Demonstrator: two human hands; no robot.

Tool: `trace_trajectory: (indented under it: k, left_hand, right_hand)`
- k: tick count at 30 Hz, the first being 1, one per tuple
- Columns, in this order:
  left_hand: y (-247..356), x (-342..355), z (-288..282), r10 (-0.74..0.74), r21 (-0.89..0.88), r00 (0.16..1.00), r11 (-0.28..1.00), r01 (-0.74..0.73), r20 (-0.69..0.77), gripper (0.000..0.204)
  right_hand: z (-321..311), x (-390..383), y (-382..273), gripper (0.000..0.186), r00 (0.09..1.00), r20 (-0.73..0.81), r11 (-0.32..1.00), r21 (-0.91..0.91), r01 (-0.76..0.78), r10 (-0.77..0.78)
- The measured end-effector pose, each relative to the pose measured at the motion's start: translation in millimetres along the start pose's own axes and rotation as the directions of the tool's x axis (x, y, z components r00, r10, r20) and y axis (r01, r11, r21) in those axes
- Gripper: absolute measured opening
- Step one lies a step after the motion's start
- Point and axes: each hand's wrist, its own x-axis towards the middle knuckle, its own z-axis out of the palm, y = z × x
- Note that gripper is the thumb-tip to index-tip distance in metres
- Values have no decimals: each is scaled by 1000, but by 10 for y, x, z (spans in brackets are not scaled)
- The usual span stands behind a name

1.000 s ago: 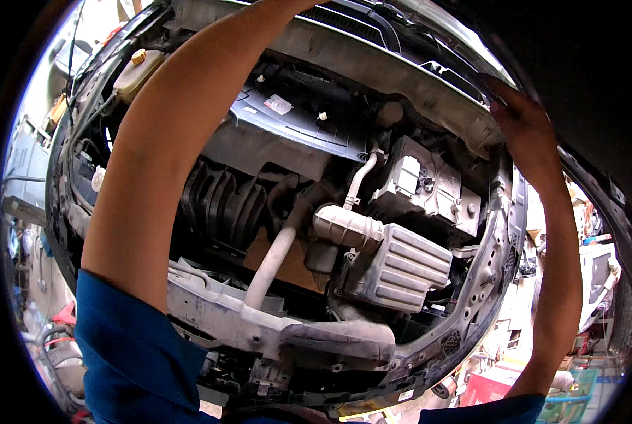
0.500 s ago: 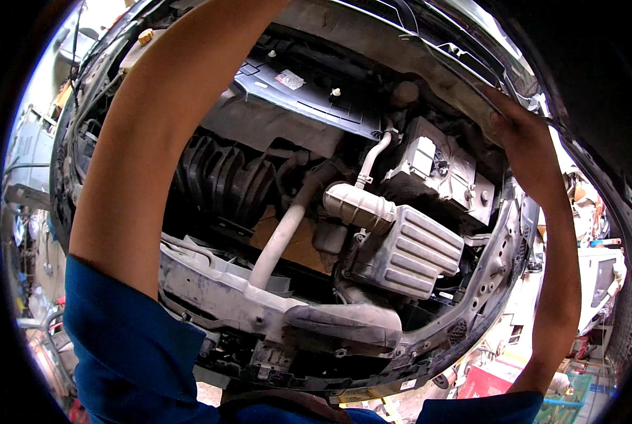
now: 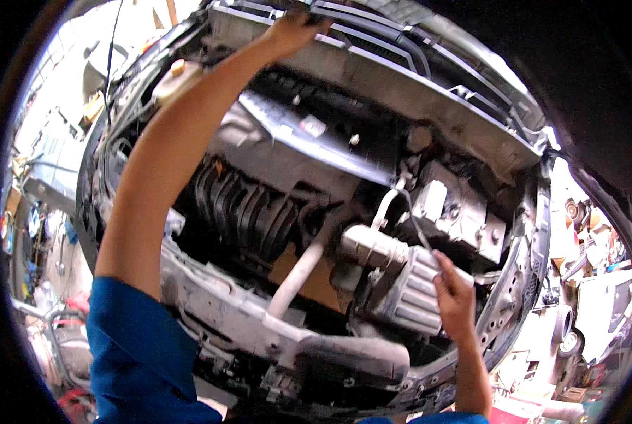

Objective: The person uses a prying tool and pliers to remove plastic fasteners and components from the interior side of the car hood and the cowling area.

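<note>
My right hand (image 3: 456,293) is over the ribbed air filter box (image 3: 416,300), its thumb and fingers closed on a thin, dark strip (image 3: 422,232). The strip slants up and left toward the pale hose and the battery (image 3: 461,212); motion blurs its far end. My left arm stretches across the engine bay, with my left hand (image 3: 293,35) at the far cowl edge, below the windscreen. Its fingertips are dark and blurred against the cowl, so their grip is unclear. Under that arm lies the engine cover (image 3: 294,138), a shiny dark panel.
The ribbed intake manifold (image 3: 241,208) and a pale pipe (image 3: 296,279) lie in the middle of the bay. The front crossmember (image 3: 224,297) runs along the near side. A capped reservoir (image 3: 178,81) sits far left. The raised hood (image 3: 605,92) hangs at right.
My right hand has come from the far right cowl down toward me, over the air filter box, with the thin strip. My left hand has come into view at the far cowl. The view has shifted.
</note>
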Motion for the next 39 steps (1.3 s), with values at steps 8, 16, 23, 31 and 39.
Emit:
trace_trajectory:
  k: [8, 16, 23, 31, 39]
  left_hand:
    - [461, -210, -248, -321, -796, 894, 424, 432, 314, 36]
    - [1109, -71, -208, -135, -886, 934, 298, 356, 330, 31]
    - [1368, -104, -233, -40, -905, 932, 229, 359, 360, 32]
    - [1493, -658, -98, -98, -829, 824, -37, 558, 558, 35]
    - [1258, -1175, 29, -37, -706, 718, -228, 671, 695, 35]
  right_hand:
    - [396, -76, 467, 38, 965, -198, 983, 98, -154, 171]
    - [446, -157, 359, 38, 966, -259, 1000, 23, -20, 25]
    - [487, -184, 342, 39, 959, -283, 1000, 13, 13, -9]
    - [270, 220, 130, 31, 926, -269, 912, 382, -152, 267]
    - [-354, 1865, -762, 21, 902, -392, 981, -3, 194, -180]
